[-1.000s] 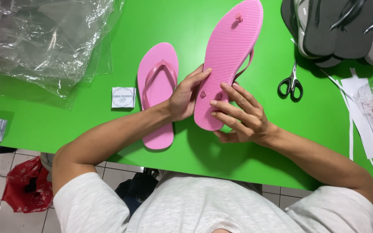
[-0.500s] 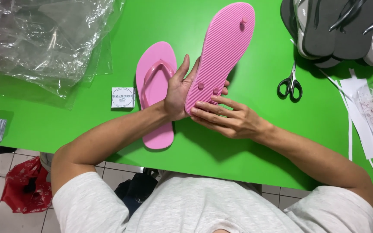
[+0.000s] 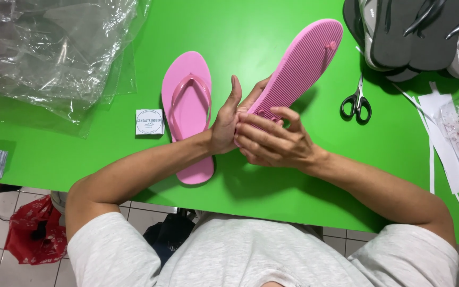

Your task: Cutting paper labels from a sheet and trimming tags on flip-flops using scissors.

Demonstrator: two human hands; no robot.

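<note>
Both hands grip one pink flip-flop (image 3: pixel 298 66) at its heel, ribbed sole up, toe pointing far and right. The left hand (image 3: pixel 228 121) clasps the left edge; the right hand (image 3: pixel 274 141) curls over the sole. Its mate (image 3: pixel 188 114) lies strap-up on the green table (image 3: pixel 81 154), just left; scissors (image 3: pixel 356 102) lie right.

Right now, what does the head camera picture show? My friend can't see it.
Two hands, left hand and right hand, hold a pink flip-flop sole-up above a green table. Its matching flip-flop lies beside them, with black scissors nearby.
</note>
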